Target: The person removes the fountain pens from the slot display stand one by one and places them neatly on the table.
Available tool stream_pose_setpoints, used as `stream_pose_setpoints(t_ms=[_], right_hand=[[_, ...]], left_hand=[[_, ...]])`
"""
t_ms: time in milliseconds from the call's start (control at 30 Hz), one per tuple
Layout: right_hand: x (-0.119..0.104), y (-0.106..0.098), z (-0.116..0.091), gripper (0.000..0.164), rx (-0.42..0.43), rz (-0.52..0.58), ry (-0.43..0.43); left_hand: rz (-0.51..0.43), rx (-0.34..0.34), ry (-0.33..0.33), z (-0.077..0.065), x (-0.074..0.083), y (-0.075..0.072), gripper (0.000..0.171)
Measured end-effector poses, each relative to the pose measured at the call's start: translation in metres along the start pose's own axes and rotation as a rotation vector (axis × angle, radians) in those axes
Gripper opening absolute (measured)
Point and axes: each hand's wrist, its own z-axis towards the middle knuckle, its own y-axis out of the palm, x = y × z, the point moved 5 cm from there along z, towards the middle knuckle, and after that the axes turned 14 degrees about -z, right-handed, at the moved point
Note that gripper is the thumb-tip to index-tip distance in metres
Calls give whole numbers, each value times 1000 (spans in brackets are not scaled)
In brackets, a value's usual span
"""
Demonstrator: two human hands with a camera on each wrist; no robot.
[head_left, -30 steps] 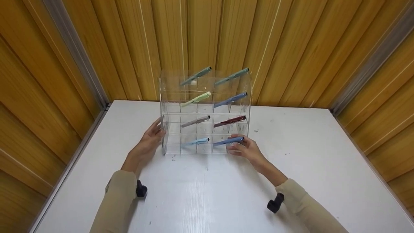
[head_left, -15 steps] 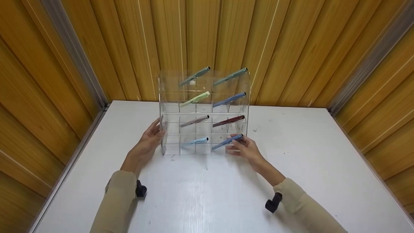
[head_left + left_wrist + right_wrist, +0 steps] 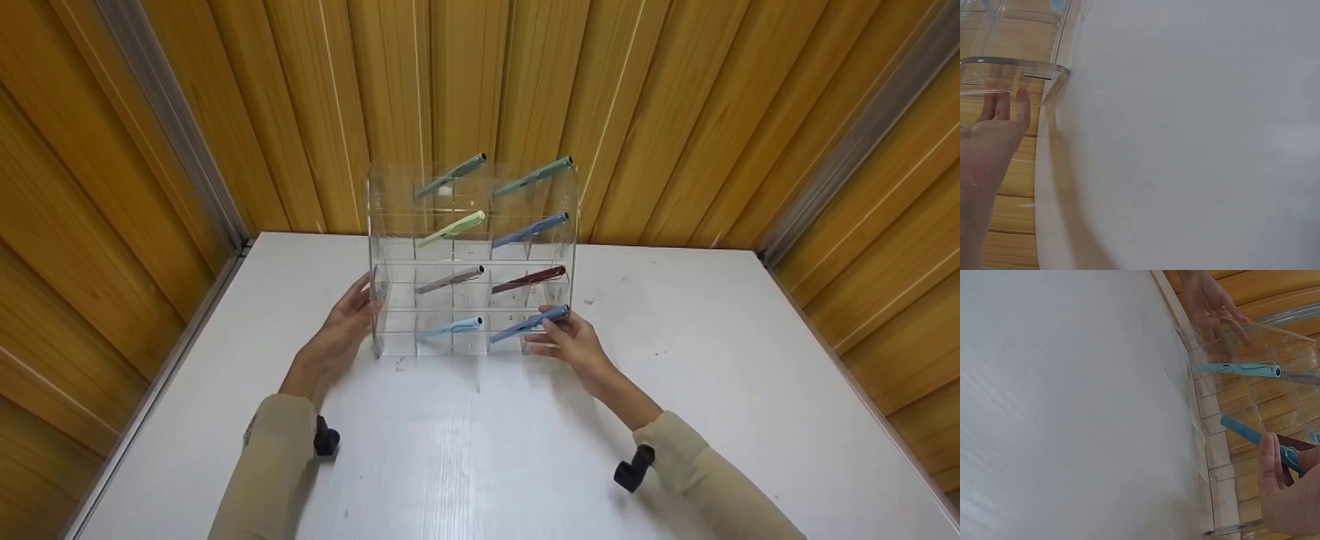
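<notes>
A clear acrylic pen rack (image 3: 397,343) with stepped rows of compartments stands near the table's back edge. My right hand (image 3: 581,346) pinches a blue pen (image 3: 517,328) near its upper, capped end at the front right; the pen's lower end is still in the bottom row. In the right wrist view, this pen (image 3: 1241,431) lies between thumb and fingers. My left hand (image 3: 341,331) rests with extended fingers against the rack's left side. Left of the held pen, a light blue pen (image 3: 459,327) leans in the same row.
Behind the front row lean a dark red pen (image 3: 529,280), a grey-pink pen (image 3: 451,280), a light green pen (image 3: 451,229), another blue pen (image 3: 531,230) and two teal pens at the top. The white table (image 3: 435,450) meets yellow wood-look panels (image 3: 472,75).
The right hand's thumb has come onto the blue pen, and the pen's capped end has risen slightly. My left hand stays at the rack's side.
</notes>
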Motion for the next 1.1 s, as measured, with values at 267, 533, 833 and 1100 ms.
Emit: stream_pose_setpoints(t_ms=[267,533,833,1100], right_hand=[[-5,-4,-4,41,118,44,-7],[-8,-10,-9,43,162,44,-11],[-12,-21,-15,43,193,50,-47],[-14,-27,-21,45,144,54,-90]], left_hand=[[14,15,-7,-2,1,3,81],[5,9,-16,-1,1,1,79],[5,1,-4,-1,1,1,71],[-3,-2,6,-2,4,3,74]])
